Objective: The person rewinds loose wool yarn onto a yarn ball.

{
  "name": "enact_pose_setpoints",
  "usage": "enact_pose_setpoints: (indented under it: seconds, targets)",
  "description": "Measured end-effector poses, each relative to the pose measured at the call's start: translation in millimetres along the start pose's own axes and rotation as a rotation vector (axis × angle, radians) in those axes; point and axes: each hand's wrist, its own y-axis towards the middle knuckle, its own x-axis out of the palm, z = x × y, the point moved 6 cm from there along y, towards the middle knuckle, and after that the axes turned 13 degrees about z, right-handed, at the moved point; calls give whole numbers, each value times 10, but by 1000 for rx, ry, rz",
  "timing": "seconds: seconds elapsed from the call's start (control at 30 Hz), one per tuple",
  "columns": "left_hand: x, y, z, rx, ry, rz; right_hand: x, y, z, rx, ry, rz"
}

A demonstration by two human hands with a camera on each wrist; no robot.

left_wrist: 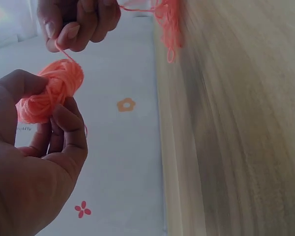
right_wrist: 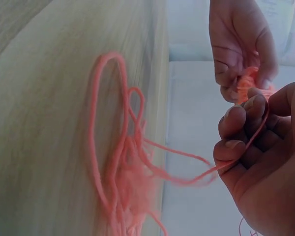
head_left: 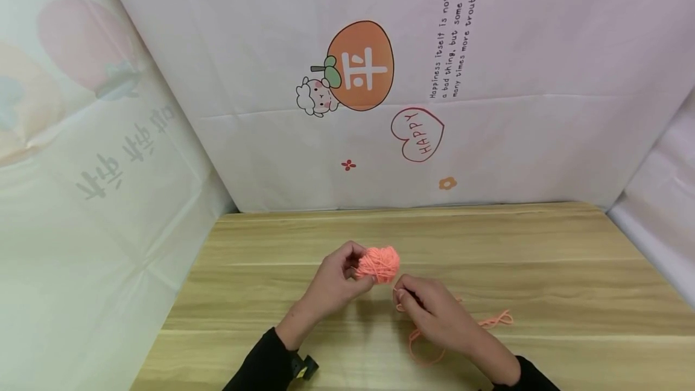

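Observation:
My left hand (head_left: pixel 338 276) grips a ball of coral yarn (head_left: pixel 381 264) above the table, thumb on one side and fingers on the other. Just to its right, my right hand (head_left: pixel 434 311) pinches the strand that leads off the ball; in the left wrist view this strand (left_wrist: pixel 64 50) runs up to the fingertips. The strand passes across the curled right fingers (right_wrist: pixel 232 123) and out to a loose heap of yarn (right_wrist: pixel 132 189) on the tabletop. Seen from the head, the right hand and forearm hide part of that heap, with loops (head_left: pixel 496 320) showing on both sides.
The wooden table (head_left: pixel 260 294) has a back edge that meets a white printed cloth (head_left: pixel 271 155). More cloth hangs along the left (head_left: pixel 141 228) and right sides. A dark strap with a buckle (head_left: pixel 305 368) shows at the left wrist.

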Motion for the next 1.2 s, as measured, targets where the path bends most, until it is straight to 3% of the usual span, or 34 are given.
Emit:
enact_pose_setpoints:
  seconds: [0.17, 0.47, 0.93, 1.2]
  targets:
    - [22, -4, -25, 19, 122, -1, -23, 10, -24, -17, -16, 13]
    - [63, -18, -25, 42, 166, -52, -42, 12, -47, -38, -33, 27]
    - [134, -66, 2, 166, 233, -167, -64, 22, -31, -35, -10, 5]
    - [190, -89, -21, 194, 257, -253, -79, 26, -52, -6, -22, 13]
